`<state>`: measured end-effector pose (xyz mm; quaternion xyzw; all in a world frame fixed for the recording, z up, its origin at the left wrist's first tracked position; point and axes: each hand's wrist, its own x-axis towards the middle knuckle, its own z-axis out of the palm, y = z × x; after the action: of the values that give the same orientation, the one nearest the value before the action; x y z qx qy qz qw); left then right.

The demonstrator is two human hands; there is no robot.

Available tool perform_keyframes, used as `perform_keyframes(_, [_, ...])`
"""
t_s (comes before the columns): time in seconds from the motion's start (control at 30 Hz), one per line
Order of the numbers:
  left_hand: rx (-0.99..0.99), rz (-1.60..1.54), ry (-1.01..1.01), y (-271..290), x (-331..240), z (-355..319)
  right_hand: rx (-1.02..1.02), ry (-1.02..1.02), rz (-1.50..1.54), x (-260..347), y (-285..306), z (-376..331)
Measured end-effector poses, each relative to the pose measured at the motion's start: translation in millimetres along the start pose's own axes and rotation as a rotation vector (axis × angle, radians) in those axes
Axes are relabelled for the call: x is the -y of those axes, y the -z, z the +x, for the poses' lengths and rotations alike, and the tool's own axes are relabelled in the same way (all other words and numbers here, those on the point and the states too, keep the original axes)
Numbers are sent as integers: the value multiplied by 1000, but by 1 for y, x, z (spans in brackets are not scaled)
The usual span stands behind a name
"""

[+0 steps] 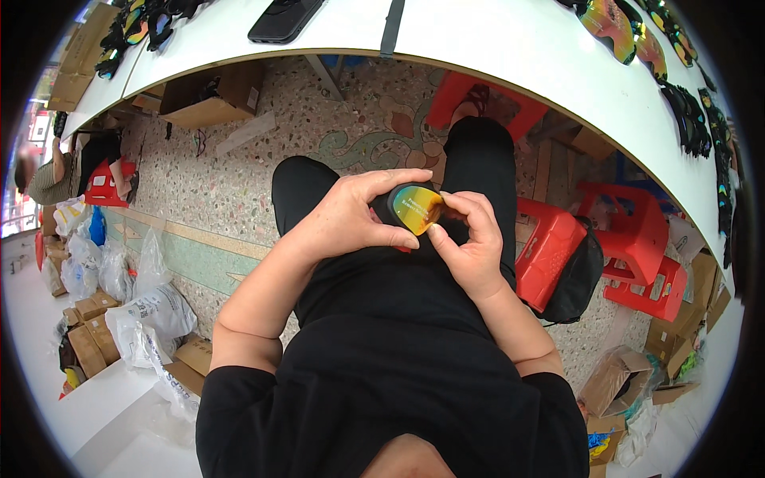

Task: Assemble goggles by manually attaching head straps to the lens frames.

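Observation:
Above my lap, both hands hold a pair of goggles (414, 209) with a mirrored lens that shades from green through yellow to orange. Pale print runs across the lens, and a dark frame edge shows on its left side. My left hand (351, 211) wraps the left end, its fingers along the top and its thumb along the lower edge. At the right end, my right hand (474, 243) pinches the lens edge between thumb and fingers. The back of the goggles and part of the right end are hidden.
Ahead curves a white table (478, 36) with a black phone (284, 19) and more mirrored goggles (610, 28) on it. Red plastic stools (550, 251) and a black bag (578, 275) stand at right. Boxes and plastic bags (151, 319) lie left, where another person (60, 175) sits.

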<state>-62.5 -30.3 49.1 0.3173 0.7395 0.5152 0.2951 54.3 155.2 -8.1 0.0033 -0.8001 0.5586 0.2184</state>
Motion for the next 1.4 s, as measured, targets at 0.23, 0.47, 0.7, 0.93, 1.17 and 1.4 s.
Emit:
perform_keyframes(0.23, [-17, 155, -228, 2, 14, 1, 2, -75, 105, -6, 0, -5])
perform_keyframes(0.47, [64, 133, -166, 4, 9, 6, 54, -76, 105, -5, 0, -4])
perform_keyframes(0.7, [-26, -397, 74, -2, 34, -3, 113, -65, 122, -8, 15, 10])
perform_keyframes(0.93, [17, -677, 156, -4, 41, -8, 345, -554, 894, -4, 19, 17])
perform_keyframes(1.17, [97, -658, 67, 1, 40, -7, 323, -615, 1017, -18, 18, 11])
perform_keyframes(1.4, [85, -648, 69, -3, 40, -7, 248, -563, 973, -14, 13, 12])
